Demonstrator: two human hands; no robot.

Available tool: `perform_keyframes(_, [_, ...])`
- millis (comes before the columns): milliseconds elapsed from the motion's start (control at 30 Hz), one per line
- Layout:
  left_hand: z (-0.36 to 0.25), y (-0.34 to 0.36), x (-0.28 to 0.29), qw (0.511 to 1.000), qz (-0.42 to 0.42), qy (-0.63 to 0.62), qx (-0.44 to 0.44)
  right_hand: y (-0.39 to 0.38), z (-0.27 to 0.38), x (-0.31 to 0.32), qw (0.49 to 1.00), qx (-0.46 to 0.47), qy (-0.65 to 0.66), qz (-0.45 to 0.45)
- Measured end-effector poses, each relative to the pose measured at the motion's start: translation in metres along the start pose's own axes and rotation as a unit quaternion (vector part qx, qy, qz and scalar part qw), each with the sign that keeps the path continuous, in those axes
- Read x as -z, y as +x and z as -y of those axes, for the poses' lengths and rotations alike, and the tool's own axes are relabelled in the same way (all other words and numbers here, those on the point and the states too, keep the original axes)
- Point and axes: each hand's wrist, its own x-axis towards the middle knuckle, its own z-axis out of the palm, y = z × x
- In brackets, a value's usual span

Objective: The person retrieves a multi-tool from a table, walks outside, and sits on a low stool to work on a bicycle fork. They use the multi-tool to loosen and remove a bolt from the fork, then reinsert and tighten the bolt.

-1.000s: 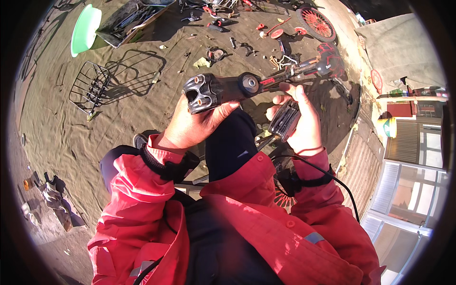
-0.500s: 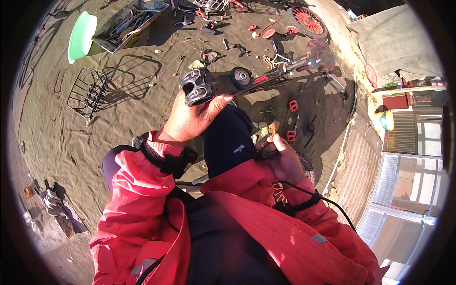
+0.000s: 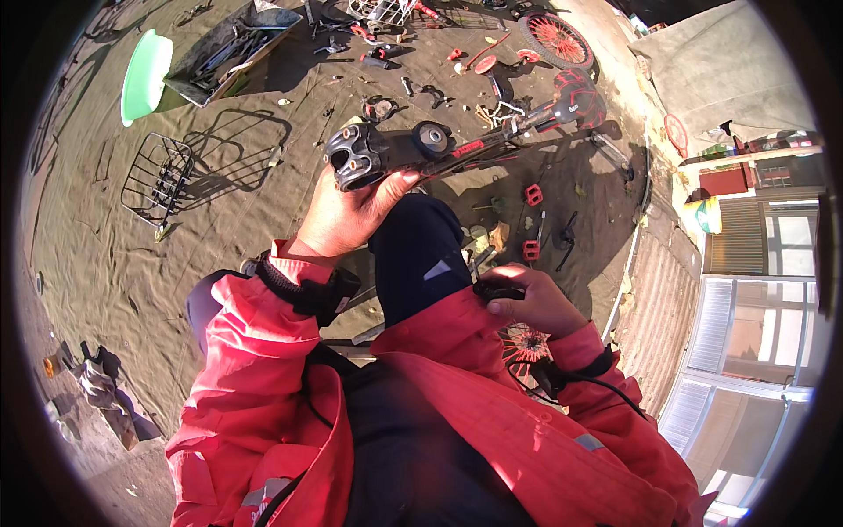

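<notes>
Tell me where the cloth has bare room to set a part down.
The widest bare patch of cloth lies below the black rack, left of the red left sleeve and above the crumpled grey item. It's crowded between the green basin and red-spoked wheel, and around the red pedals.

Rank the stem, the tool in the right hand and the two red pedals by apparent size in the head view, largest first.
1. Stem, in the left hand
2. Tool, partly covered by the right hand
3. Upper pedal and lower pedal: too alike to rank
</notes>
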Motion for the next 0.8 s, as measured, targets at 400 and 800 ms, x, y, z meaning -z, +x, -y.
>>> perform_keyframes(400, [0.004, -0.002, 0.002, 0.995, 0.048, -0.066, 0.050, 0.049, 0.047, -0.017, 0.904, 0.219, 0.366, 0.027])
perform_keyframes(800, [0.006, -0.002, 0.003, 0.997, 0.054, -0.030, 0.044, 0.055, 0.026, -0.022, 0.898, 0.212, 0.384, -0.039])
